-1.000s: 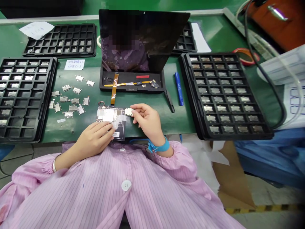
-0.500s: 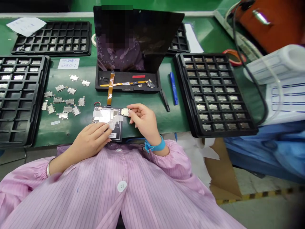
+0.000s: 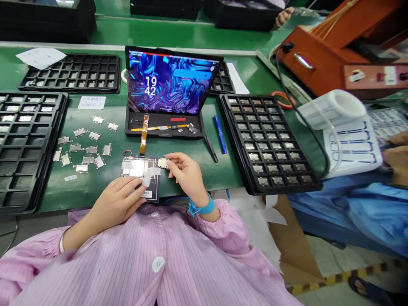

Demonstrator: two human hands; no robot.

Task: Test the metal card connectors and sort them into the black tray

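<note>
A circuit board (image 3: pixel 132 168) with silver shields lies at the bench's near edge, partly on a black plate (image 3: pixel 153 193) with a white label. My left hand (image 3: pixel 119 195) is closed over its near left side, fingers together, fingertips by a strip of clear tape (image 3: pixel 147 178). Between thumb and index finger, my right hand (image 3: pixel 186 174) pinches a small cream-coloured plate (image 3: pixel 162 163) against the board's right end. An orange ribbon cable (image 3: pixel 144 136) joins the board to a lit tablet screen (image 3: pixel 172 85) showing 19 42, propped on a black tray (image 3: pixel 165 132).
Several small metal-shielded modules (image 3: pixel 92 149) lie loose on the left. Compartment trays stand at left (image 3: pixel 32 148), back left (image 3: pixel 86 63) and right (image 3: pixel 270 144). A blue marker (image 3: pixel 219 134) and black tweezers (image 3: pixel 211 148) lie nearby. A label roll (image 3: pixel 334 110) and another person's hand (image 3: pixel 398 157) are at right.
The screen was dark and now shows a blue and purple picture with the time. My view has tilted up and turned right. Both hands keep their places at the board.
</note>
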